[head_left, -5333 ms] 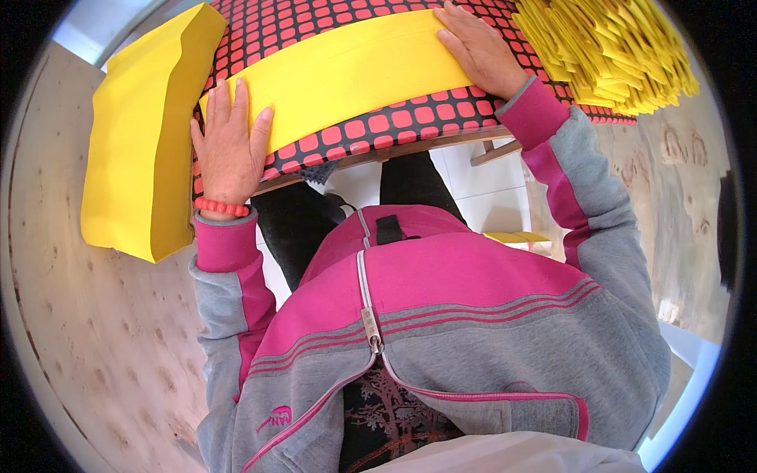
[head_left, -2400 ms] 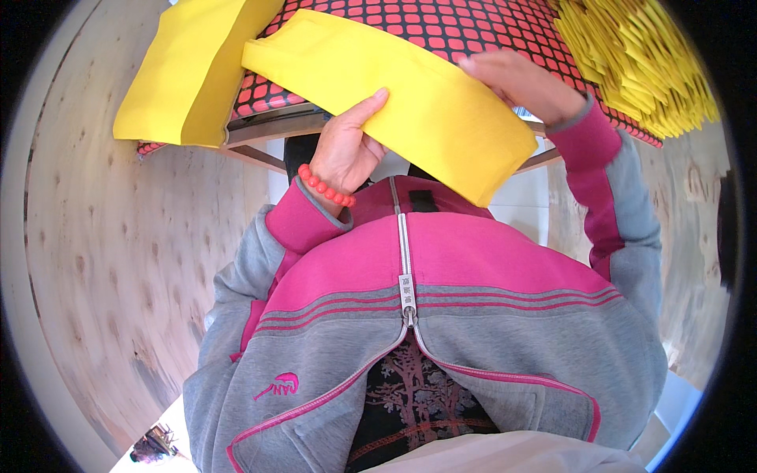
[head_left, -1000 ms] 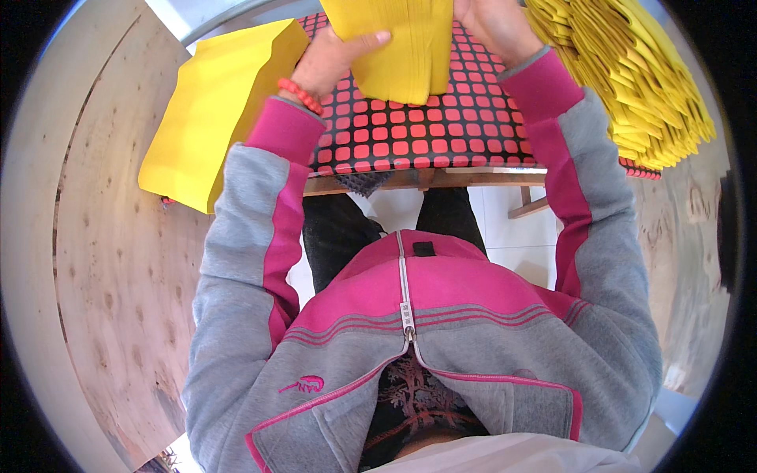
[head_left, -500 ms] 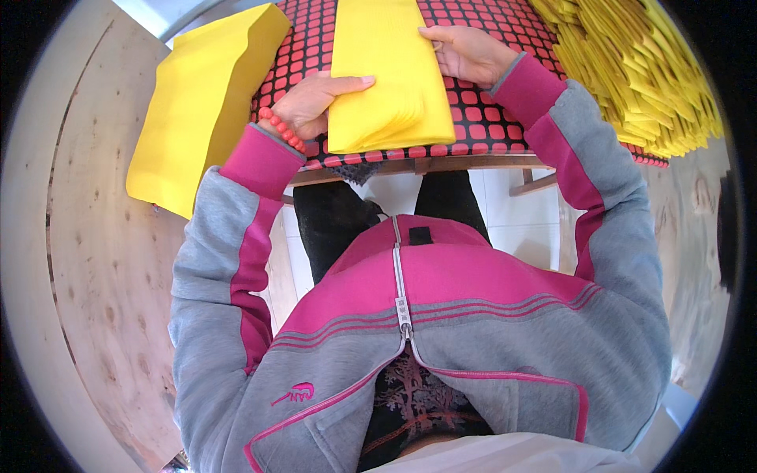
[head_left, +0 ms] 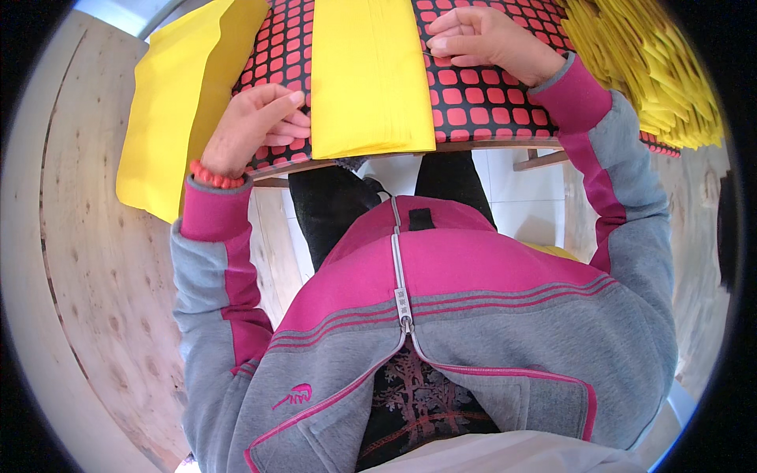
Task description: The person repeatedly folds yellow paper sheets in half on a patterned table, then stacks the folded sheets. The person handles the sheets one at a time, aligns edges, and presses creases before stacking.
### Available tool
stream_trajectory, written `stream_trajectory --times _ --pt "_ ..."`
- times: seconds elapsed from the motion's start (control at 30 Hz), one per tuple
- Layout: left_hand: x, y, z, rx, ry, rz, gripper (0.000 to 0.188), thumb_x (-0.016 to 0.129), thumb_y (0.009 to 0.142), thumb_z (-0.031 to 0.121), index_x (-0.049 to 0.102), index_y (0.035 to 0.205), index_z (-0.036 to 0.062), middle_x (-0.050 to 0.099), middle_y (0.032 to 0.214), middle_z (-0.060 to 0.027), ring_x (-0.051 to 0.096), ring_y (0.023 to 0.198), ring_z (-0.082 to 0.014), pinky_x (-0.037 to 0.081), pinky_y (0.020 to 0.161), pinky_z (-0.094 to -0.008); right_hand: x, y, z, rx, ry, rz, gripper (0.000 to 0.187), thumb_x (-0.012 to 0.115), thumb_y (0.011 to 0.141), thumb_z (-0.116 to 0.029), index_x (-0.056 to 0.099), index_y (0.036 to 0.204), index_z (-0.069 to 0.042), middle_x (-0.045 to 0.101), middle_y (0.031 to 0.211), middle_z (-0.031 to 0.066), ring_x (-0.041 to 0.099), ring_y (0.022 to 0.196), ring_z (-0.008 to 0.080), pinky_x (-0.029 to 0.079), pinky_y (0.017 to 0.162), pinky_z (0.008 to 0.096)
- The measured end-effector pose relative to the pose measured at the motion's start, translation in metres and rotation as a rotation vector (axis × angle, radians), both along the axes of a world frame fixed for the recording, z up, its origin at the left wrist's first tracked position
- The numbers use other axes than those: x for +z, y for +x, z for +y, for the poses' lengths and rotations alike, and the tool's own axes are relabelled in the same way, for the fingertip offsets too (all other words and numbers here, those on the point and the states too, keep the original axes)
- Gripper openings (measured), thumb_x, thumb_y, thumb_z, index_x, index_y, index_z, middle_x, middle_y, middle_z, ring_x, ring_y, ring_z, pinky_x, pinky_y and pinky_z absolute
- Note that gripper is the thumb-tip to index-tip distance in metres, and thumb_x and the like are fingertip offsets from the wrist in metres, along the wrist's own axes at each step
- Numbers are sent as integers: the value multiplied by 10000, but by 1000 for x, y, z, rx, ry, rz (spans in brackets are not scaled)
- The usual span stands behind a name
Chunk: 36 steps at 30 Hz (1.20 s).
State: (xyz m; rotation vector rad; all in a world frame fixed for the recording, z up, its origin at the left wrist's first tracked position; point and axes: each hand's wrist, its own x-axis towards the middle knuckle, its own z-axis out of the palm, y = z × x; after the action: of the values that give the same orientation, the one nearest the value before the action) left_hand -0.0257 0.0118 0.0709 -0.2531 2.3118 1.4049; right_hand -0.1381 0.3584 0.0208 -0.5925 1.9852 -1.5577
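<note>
A long stack of yellow sheets (head_left: 372, 87) lies flat on the table in front of me, its near end at the table's edge. The sheets look thin and pressed together; I cannot tell whether they are paper or cloth. My left hand (head_left: 259, 126), with a red bead bracelet (head_left: 214, 176) at the wrist, is beside the stack's left edge, fingers loosely bent and thumb apart, holding nothing. To the right of the stack, my right hand (head_left: 493, 43) hovers over the tabletop with loosely curled fingers and nothing visible in them.
A red-and-black patterned cover (head_left: 485, 110) lies on the table. A larger folded yellow piece (head_left: 177, 102) leans at the left, partly over a wooden board (head_left: 110, 299). Many fanned yellow pieces (head_left: 650, 71) are heaped at the right.
Both hands have let go of the yellow stack and moved outward. Its bulging near end now lies flat and even.
</note>
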Motion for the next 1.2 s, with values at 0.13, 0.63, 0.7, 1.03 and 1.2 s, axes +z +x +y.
stream_trajectory --times 0.13,0.63,0.7,1.03,1.2 --pt "-7 23 0 103 12 177 239 616 1012 264 650 1053 32 727 919 -68 702 775 -120 547 712 -228 -6 17 -10 -54 108 566 329 712 930 -152 621 1205 6 694 960 60 685 894 121 560 781 234" --pt "-45 28 7 249 105 706 138 669 971 76 659 1052 -35 713 957 -67 672 874 -102 543 795 -242 41 83 62 178 315 435 182 654 943 -168 596 846 -25 556 712 57 528 665 131 448 620 309" --pt "-48 24 5 215 58 754 158 673 957 52 674 1093 -27 717 1028 -75 675 947 -118 543 841 -267 57 107 100 261 412 211 154 681 924 -143 612 874 -15 561 739 51 521 682 117 447 625 294" --pt "-47 8 33 -305 -501 1001 496 628 969 245 532 1406 32 405 1545 -240 366 1458 -368 243 1189 -543 109 124 84 -147 525 696 194 673 920 -88 661 1096 -7 666 1032 170 659 970 334 530 834 376" --pt "-46 11 41 -429 -572 950 555 561 1009 286 440 1504 67 285 1624 -214 258 1519 -347 174 1207 -552 65 28 -18 131 312 1379 343 595 990 -195 619 1291 -33 593 1375 166 546 1282 342 436 1059 441"
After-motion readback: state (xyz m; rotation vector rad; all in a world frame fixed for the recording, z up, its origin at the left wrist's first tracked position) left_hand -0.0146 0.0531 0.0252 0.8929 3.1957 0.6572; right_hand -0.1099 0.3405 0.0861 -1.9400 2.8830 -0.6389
